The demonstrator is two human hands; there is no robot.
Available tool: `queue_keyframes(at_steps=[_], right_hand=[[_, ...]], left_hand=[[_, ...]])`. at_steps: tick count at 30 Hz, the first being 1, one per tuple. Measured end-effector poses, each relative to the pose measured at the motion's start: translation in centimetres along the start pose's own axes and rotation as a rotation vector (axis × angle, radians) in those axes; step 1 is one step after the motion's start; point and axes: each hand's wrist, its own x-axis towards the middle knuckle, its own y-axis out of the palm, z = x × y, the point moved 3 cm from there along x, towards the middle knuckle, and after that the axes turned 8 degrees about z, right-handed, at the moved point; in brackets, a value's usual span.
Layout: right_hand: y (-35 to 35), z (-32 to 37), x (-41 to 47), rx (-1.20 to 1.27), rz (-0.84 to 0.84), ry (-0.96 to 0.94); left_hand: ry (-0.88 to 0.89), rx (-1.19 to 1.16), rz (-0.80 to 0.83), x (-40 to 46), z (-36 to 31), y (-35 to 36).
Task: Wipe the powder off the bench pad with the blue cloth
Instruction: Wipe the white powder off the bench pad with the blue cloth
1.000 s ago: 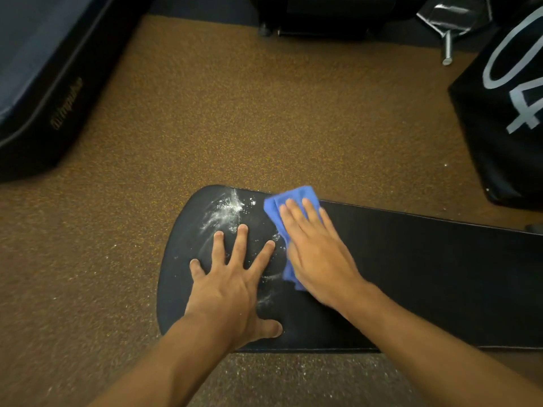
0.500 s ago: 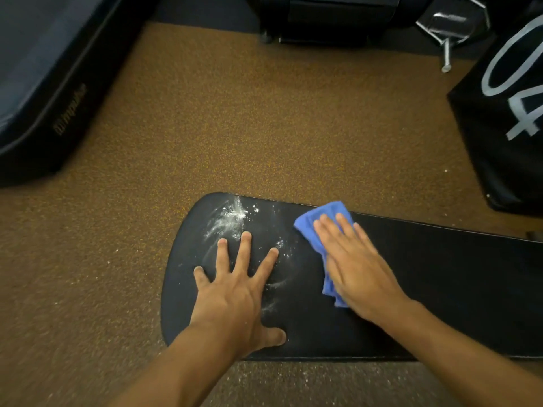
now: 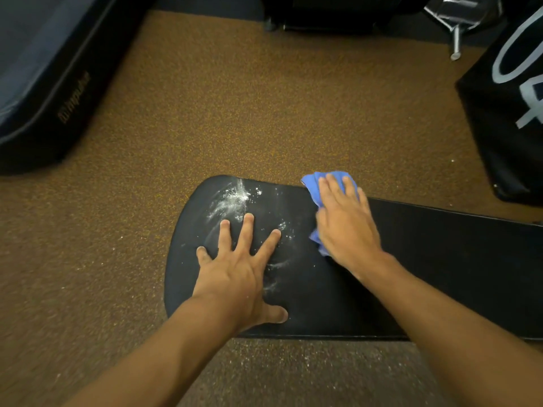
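A long black bench pad lies across the brown speckled floor, its rounded end to the left. White powder is smeared near that end, with fainter streaks beside my left hand. My left hand presses flat on the pad with fingers spread. My right hand presses flat on the blue cloth at the pad's far edge, right of the powder. Most of the cloth is hidden under the hand.
A dark padded mat lies at the upper left. A black box with pale numerals stands at the right. Dark equipment and a metal leg sit along the top. Powder specks dot the floor around the pad.
My right hand has slid the blue cloth to the right and toward the pad's far edge, away from the powder. My left hand has stayed in place.
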Motion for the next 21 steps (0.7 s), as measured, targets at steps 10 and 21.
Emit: queue_keyframes(at_steps=[10, 21], right_hand=[[0.8, -2.1, -6.0, -0.05, 0.039, -0.215], [0.8, 0.0, -6.0, -0.06, 0.065, -0.29]], left_hand=[[-0.075, -0.234, -0.215, -2.8, 4.4, -1.1], [-0.223, -0.298, -0.237, -2.7, 6.4, 0.8]])
